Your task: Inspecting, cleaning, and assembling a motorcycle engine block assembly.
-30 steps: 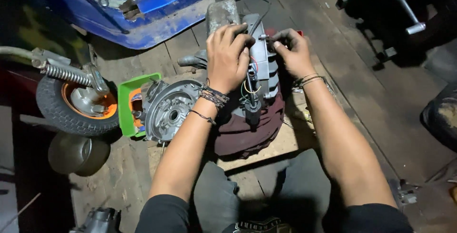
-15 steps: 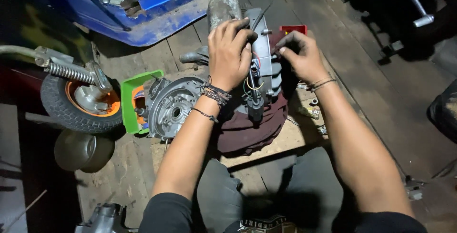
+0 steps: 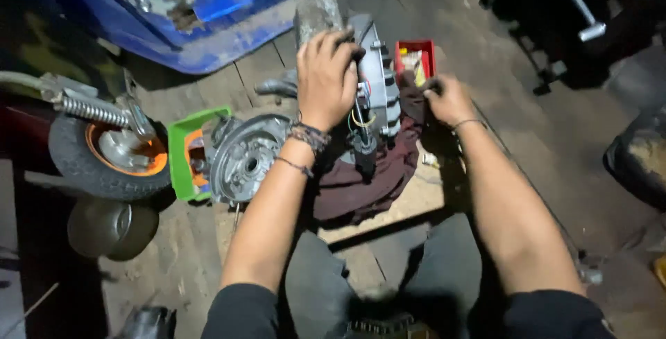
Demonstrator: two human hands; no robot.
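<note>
engine casing: dull grey cast metal, ribbed, grimy
round side cover: bare metal, matt, scuffed
rag: dark maroon cloth, soft, creased
red tray: plastic, slightly glossy
green tray: plastic, bright, smooth
floor boards: rough, dusty wood, worn grey
tyre: matt black rubber on orange painted rim
blue body panel: painted, scratched, faint sheen

dim light falls on a worn plank floor, with a blue scooter body at the far edge, a small orange-rimmed wheel left of it, and dark machinery to its right.
</note>
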